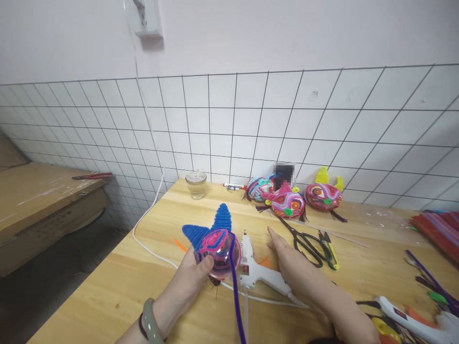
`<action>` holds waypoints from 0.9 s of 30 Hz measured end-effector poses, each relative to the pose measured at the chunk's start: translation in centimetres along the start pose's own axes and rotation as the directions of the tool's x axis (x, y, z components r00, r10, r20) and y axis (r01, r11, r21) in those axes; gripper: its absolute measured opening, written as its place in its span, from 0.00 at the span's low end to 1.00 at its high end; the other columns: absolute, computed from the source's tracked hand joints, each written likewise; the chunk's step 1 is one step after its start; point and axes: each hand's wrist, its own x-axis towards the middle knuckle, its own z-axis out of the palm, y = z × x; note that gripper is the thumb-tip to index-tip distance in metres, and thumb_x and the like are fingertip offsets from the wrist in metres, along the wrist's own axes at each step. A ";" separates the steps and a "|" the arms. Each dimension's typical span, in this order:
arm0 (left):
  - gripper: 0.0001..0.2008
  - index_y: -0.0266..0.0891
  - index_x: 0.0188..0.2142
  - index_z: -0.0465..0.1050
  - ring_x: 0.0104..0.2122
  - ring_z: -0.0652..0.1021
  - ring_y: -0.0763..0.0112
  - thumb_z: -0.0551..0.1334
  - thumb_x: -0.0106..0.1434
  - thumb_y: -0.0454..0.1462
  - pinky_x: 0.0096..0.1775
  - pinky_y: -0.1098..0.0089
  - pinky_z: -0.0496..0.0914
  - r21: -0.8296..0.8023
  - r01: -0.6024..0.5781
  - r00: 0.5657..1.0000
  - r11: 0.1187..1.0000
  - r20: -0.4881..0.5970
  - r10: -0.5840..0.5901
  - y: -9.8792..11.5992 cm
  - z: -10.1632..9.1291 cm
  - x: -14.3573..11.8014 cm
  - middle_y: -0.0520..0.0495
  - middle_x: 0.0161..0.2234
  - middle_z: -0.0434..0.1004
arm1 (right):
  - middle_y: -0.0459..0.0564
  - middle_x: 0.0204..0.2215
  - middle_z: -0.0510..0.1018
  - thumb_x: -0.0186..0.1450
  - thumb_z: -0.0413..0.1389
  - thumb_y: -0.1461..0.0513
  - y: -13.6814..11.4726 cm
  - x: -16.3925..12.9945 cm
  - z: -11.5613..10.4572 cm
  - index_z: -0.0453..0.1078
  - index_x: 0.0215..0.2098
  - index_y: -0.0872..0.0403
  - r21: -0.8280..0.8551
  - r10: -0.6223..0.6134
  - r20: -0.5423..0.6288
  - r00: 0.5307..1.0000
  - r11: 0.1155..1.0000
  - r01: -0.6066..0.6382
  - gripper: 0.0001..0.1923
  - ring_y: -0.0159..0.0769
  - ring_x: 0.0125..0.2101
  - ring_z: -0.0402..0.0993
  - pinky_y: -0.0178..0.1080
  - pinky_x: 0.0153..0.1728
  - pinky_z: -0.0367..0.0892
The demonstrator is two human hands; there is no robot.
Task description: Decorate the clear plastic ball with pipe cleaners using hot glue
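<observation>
Two blue pipe-cleaner ears (223, 220) stand up from the clear ball ornament (224, 268), which our left hand (194, 273) grips above the wooden table (103, 306), thumb across its front. From the ball a purple pipe cleaner (235, 294) hangs towards us. Just right of it lies the white hot glue gun (263, 275). Our right hand (285, 255) is beside its handle, fingers extended, holding nothing we can see; we cannot tell whether they touch. Black-handled scissors (299, 235) lie beyond that hand, and three decorated ornaments (288, 204) sit near the tiled wall (222, 122).
</observation>
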 end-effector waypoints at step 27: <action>0.29 0.37 0.43 0.76 0.35 0.79 0.61 0.70 0.44 0.51 0.46 0.61 0.70 -0.067 0.041 0.999 0.997 -0.005 -0.041 0.9 0.9 0.0 0.40 0.38 0.82 | 0.51 0.30 0.80 0.58 0.54 0.61 -0.3 -0.2 -2.8 0.69 0.51 0.59 0.346 -0.040 -0.185 0.982 0.933 0.103 0.23 0.37 0.28 0.78 0.38 0.32 0.75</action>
